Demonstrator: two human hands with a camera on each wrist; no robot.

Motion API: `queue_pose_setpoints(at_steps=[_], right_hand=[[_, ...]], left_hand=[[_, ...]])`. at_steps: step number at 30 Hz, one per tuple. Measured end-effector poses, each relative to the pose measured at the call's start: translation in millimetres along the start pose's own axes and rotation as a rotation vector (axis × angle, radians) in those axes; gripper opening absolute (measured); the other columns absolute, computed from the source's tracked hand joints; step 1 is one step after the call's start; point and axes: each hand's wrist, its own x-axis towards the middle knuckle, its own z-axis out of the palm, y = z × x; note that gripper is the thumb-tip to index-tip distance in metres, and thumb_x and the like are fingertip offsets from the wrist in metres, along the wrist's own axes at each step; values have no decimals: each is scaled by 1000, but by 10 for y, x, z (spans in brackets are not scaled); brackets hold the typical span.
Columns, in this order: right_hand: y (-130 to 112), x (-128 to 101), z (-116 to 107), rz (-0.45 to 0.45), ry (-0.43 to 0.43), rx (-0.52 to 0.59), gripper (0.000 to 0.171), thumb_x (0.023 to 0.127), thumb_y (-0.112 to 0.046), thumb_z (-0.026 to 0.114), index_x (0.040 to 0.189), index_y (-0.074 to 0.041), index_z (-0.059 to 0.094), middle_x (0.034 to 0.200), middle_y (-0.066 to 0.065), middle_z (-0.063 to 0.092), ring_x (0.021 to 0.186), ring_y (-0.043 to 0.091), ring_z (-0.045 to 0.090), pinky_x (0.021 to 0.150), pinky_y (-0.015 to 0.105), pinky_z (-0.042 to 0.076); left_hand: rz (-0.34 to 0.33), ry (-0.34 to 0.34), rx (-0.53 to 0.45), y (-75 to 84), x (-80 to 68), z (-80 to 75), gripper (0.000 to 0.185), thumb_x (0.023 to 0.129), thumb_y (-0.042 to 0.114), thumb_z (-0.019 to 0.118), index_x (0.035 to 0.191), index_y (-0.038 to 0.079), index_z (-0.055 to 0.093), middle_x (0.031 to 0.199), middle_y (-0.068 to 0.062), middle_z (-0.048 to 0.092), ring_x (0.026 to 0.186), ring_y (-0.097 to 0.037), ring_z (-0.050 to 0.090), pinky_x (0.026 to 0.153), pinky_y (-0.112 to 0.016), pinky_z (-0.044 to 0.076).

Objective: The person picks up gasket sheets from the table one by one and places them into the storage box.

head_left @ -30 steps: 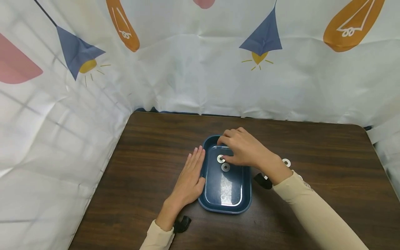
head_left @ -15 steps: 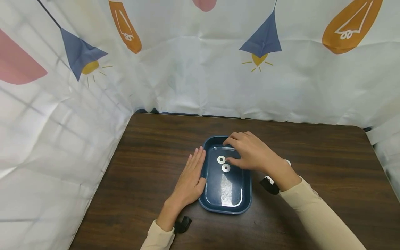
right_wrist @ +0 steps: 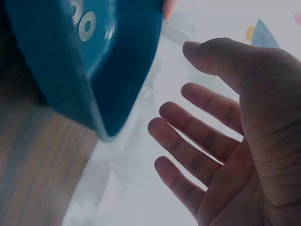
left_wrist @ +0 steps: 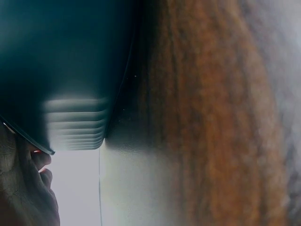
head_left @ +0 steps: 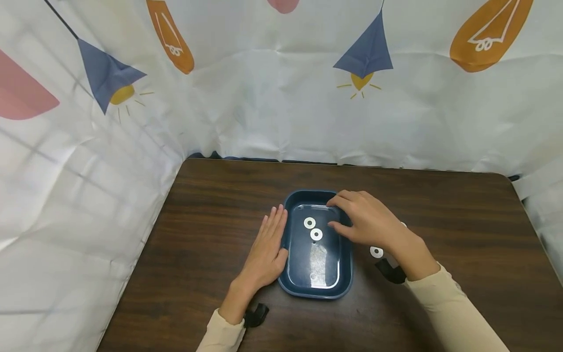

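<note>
— Where's the tray (head_left: 286, 274)?
— Mid-worktop (head_left: 211, 195), two washers (head_left: 313, 229) inside.
— The hands?
— Left hand (head_left: 268, 252) flat against its side; right hand (head_left: 371, 222) over its far rim, fingers relaxed, holding nothing.

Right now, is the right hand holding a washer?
No: the right hand is open and empty, and two washers lie in the tray.

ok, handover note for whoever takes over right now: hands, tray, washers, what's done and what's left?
Left hand: open, flat on the table, fingers against the blue tray's left wall.
Right hand: open, empty, over the tray's right rim.
Done: two white washers, one and another, lie in the tray.
Left: a washer lies on the table right of the tray; another seems to peek out behind the right hand, mostly hidden.
</note>
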Motion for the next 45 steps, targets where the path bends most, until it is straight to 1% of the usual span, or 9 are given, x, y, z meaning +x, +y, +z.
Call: queue_pose_setpoints(at_steps=[7, 11, 16, 26, 35, 38, 41, 43, 45], right_hand=[[118, -180, 7, 30, 38, 10, 37, 90, -27, 84, 121, -10, 76, 121, 8, 75, 103, 28, 72, 96, 53, 60], [172, -308, 19, 76, 35, 27, 37, 91, -25, 82, 123, -7, 75, 124, 10, 76, 110, 32, 73, 99, 56, 59], [238, -487, 55, 118, 57, 47, 36, 91, -20, 81, 123, -5, 74, 123, 12, 76, 110, 35, 73, 97, 58, 59], [397, -860, 252, 208, 52, 51, 35, 90, -17, 81, 121, -3, 75, 119, 13, 76, 106, 34, 72, 93, 59, 59], [459, -1018, 421, 259, 45, 49, 33, 88, -20, 84, 117, -6, 76, 114, 10, 77, 105, 32, 72, 94, 62, 55], [468, -1054, 463, 265, 47, 53, 29, 88, -22, 84, 113, -9, 78, 108, 6, 77, 96, 24, 70, 88, 56, 56], [486, -1091, 497, 262, 64, 45, 26, 86, -20, 86, 108, -10, 79, 103, 3, 76, 85, 15, 65, 78, 45, 56], [497, -1113, 514, 264, 67, 40, 24, 85, -21, 87, 105, -10, 79, 99, 2, 75, 78, 10, 60, 70, 37, 52], [504, -1133, 527, 267, 65, 28, 24, 84, -21, 88, 103, -10, 78, 96, 1, 73, 75, 8, 55, 68, 35, 48]], left_hand=[[1, 20, 3, -2, 10, -14, 87, 96, 15, 53, 172, 18, 11, 181, 3, 6, 169, -19, 3, 137, -53, 13], [15, 31, 4, 1, 15, -4, 86, 96, 15, 53, 172, 17, 12, 181, 0, 9, 169, -21, 5, 137, -54, 15], [8, 13, 1, -1, 7, 13, 87, 96, 14, 53, 172, 18, 10, 181, 2, 6, 169, -18, 2, 138, -52, 13], [17, 26, -4, 21, 6, 36, 87, 96, 14, 54, 172, 18, 12, 181, 0, 10, 169, -19, 5, 139, -47, 10], [12, 14, 14, 3, -4, 22, 88, 96, 15, 53, 172, 18, 10, 181, 1, 7, 169, -20, 3, 137, -54, 15], [15, 14, 13, -10, -11, 24, 88, 96, 14, 53, 172, 18, 10, 181, 2, 6, 169, -20, 3, 137, -55, 16], [14, 11, 7, -13, -8, 23, 88, 96, 14, 52, 172, 19, 9, 181, 2, 6, 169, -19, 2, 137, -55, 15], [14, 9, 1, -10, -3, 14, 88, 96, 14, 52, 172, 19, 8, 181, 3, 5, 169, -17, 0, 137, -53, 14], [12, 5, 1, -7, -3, 8, 87, 97, 14, 52, 172, 19, 8, 181, 4, 4, 169, -16, -1, 138, -53, 13]])
